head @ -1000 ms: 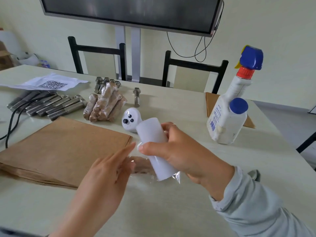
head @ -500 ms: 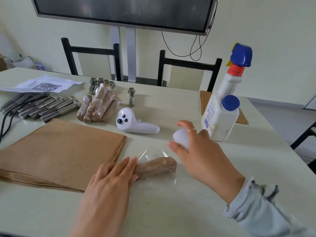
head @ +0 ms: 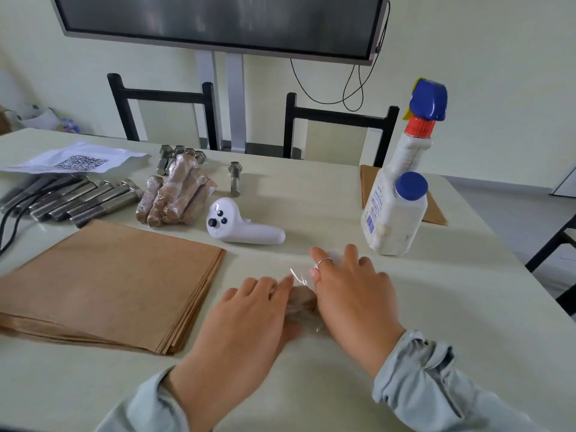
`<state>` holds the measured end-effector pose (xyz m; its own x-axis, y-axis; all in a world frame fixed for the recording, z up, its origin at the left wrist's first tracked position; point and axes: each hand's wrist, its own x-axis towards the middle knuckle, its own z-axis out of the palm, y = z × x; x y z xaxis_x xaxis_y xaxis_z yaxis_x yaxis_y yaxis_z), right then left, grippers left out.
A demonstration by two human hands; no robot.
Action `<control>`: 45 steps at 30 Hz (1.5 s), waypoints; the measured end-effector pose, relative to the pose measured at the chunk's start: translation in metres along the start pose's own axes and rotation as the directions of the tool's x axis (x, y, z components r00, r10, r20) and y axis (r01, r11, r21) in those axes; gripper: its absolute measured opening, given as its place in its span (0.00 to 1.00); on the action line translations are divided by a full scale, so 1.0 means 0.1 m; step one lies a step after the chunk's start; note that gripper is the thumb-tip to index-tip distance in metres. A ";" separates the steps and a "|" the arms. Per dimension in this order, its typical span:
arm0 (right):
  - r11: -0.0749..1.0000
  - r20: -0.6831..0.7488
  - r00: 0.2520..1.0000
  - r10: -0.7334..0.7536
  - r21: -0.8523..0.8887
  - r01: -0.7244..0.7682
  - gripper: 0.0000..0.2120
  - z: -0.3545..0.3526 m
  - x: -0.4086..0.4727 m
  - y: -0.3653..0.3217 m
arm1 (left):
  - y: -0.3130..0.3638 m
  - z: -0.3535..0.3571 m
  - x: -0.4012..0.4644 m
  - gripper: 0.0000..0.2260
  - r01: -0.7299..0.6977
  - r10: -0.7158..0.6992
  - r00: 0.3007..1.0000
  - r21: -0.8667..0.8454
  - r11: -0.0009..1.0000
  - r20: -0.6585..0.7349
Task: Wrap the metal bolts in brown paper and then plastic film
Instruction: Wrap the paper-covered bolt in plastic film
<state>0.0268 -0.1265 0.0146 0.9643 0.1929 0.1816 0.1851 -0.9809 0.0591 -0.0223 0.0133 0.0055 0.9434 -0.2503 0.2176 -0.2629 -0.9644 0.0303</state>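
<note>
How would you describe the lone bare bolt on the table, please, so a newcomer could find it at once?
Start at the table's far edge, below the wall screen. Just right of the heap of wrapped bolts lies a single bare bolt. Unlike the row of long bolts at the left, it lies alone and is shorter.

Readable marks on the table

A QR code, no legible words, is printed on the white sheet [head: 78,159]; the white spray bottle [head: 393,210] carries a blue barcode and blue print too small to read; the white controller [head: 241,227] bears tiny marks, unreadable, beside its buttons
</note>
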 end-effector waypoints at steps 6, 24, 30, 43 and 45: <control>0.998 0.004 0.999 -0.043 0.038 0.043 0.18 0.00 0.01 0.03 | -0.09 0.16 0.07 0.19 -0.037 0.043 0.989 0.047 0.998 -0.138; 0.246 0.019 0.982 -0.190 0.969 0.028 0.13 -0.38 0.03 0.16 | 0.15 -0.19 0.17 0.14 -0.141 -0.055 0.890 -0.388 0.911 -0.453; 0.089 -0.182 0.974 -0.135 0.977 0.194 0.16 -0.57 0.14 0.41 | 0.30 -0.33 0.52 0.10 -0.281 -0.072 0.863 -0.594 0.754 -0.500; 0.194 0.019 0.946 -0.325 0.980 0.047 0.20 -0.53 0.15 0.71 | 0.39 -0.14 0.69 0.11 -0.195 -0.205 0.950 -0.961 0.194 -0.234; 0.152 0.098 0.912 -0.398 0.988 -0.040 0.19 -0.53 0.16 0.75 | 0.35 -0.12 0.68 0.12 -0.182 -0.212 0.947 -0.944 0.275 -0.244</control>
<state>0.0464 -0.1961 0.0745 0.8245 0.5641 0.0455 0.1767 -0.1803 -0.9676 0.0308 -0.0363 0.0330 0.8993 -0.0120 0.4373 -0.4346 -0.1387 0.8899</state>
